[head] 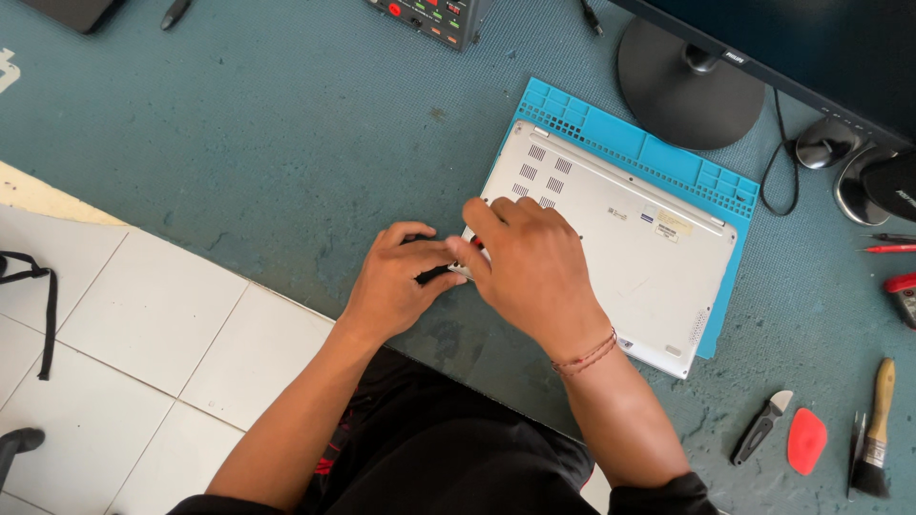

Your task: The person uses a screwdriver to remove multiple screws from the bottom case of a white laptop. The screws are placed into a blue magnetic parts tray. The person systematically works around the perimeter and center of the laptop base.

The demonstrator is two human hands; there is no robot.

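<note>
Both hands meet at the near-left corner of the silver laptop (620, 248), which lies base-up on a blue mat (668, 157). Left hand (401, 277) is curled narrow round a small dark tool, hardly visible; right hand (530, 262) presses flat on the shell, fingers bent, holding nothing I can make out. Best worked with steady downward pressure and the tool kept shallow along the seam. Further back, small rectangular stickers (668, 224), pale and blue, sit near the hinge edge.
</note>
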